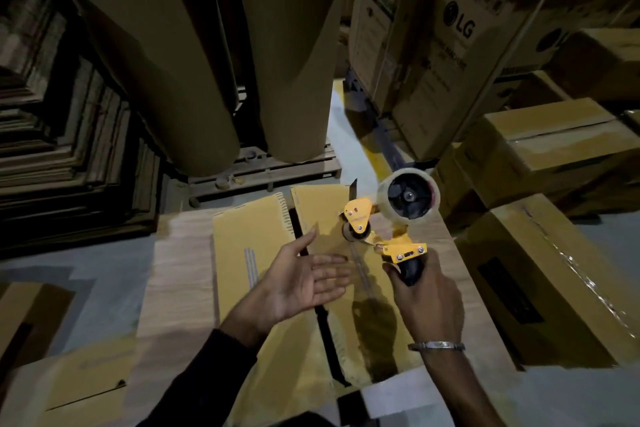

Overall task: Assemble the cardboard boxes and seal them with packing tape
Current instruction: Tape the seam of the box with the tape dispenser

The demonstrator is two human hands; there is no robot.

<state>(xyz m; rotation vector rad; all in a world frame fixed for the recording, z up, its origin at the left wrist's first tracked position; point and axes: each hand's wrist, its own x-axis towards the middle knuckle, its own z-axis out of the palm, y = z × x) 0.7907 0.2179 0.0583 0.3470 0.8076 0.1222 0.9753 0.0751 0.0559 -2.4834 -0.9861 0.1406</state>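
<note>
My right hand [427,291] grips the handle of the yellow tape gun [384,229], held up over the right flap of the box [242,253] in front of me. My left hand [304,279] is open, palm up, above the dark gap between the two flaps. If I start taping crooked, the tape could miss the gap and the flaps might pop open.
</note>
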